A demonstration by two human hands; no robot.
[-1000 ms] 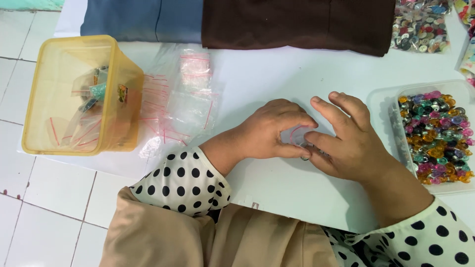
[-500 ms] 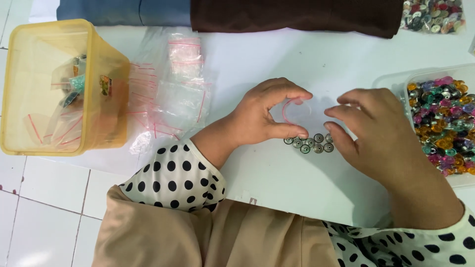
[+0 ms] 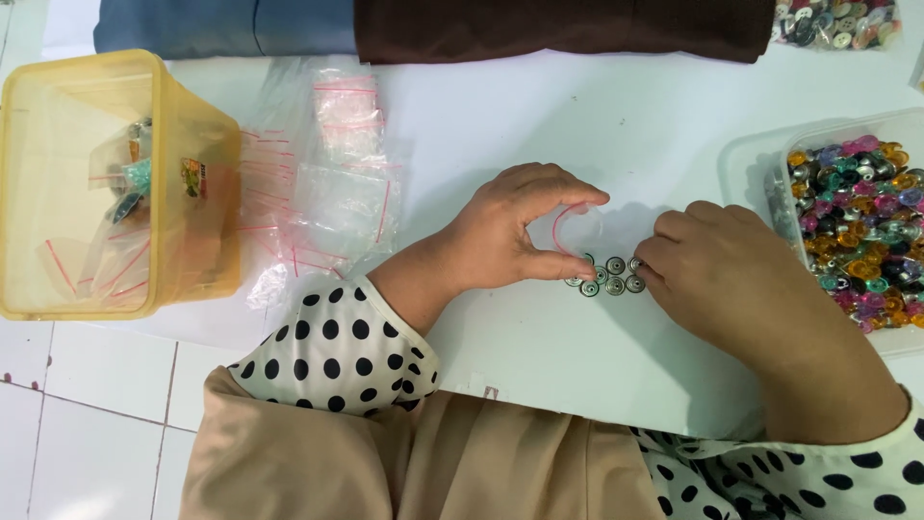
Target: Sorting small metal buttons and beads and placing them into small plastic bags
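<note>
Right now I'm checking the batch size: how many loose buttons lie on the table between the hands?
5 visible loose buttons: three in a front row, two behind, beside the right hand. Its fingers may hide more.

— That small bag (image 3: 577, 228), what is it made of?
— Thin, clear, glossy plastic. The buttons (image 3: 608, 276) look like shiny metal.
— And the yellow tub (image 3: 207, 231)?
— Translucent plastic, smooth (a little cloudy). The brown cloth (image 3: 558, 29) is matt, the table (image 3: 577, 125) smooth and white.

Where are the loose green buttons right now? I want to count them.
In the head view, the green buttons lie in a small cluster on the white table, centre-right, between the left hand and right hand.
</note>
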